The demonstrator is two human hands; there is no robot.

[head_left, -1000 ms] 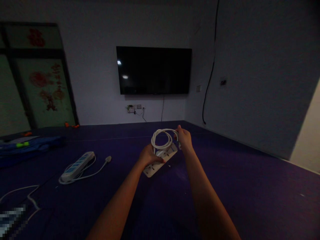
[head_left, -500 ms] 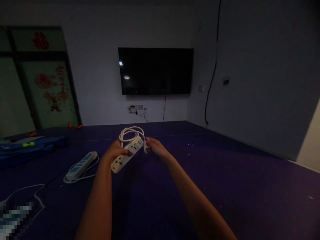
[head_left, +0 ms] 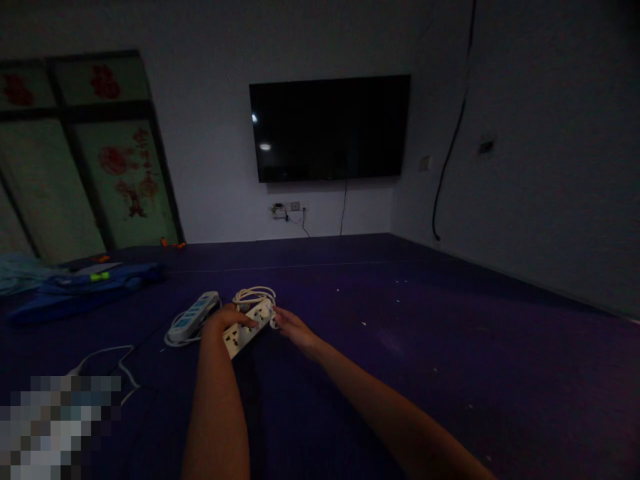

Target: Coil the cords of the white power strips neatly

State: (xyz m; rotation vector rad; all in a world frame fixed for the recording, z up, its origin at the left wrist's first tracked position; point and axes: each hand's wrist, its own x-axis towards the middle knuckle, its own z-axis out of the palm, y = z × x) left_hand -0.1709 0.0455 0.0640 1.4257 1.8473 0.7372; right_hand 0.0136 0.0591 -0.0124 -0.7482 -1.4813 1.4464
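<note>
My left hand (head_left: 223,321) grips a white power strip (head_left: 246,328) low over the dark purple floor (head_left: 400,347). Its white cord (head_left: 254,295) is coiled in loops at the strip's far end. My right hand (head_left: 291,327) is closed at the strip's right side, where the cord's plug end lies; what its fingers pinch is hard to see in the dim light. A second power strip with blue sockets (head_left: 193,317) lies on the floor just left of my left hand.
A black television (head_left: 330,127) hangs on the far wall above a wall outlet (head_left: 286,209). A blue mat with items (head_left: 85,287) lies at the left, near glass doors (head_left: 100,180). A loose white cable (head_left: 103,357) lies at the lower left.
Both hands have carried the white power strip and its coiled cord leftward and down, close beside the blue-socket strip. The camera view has shifted left.
</note>
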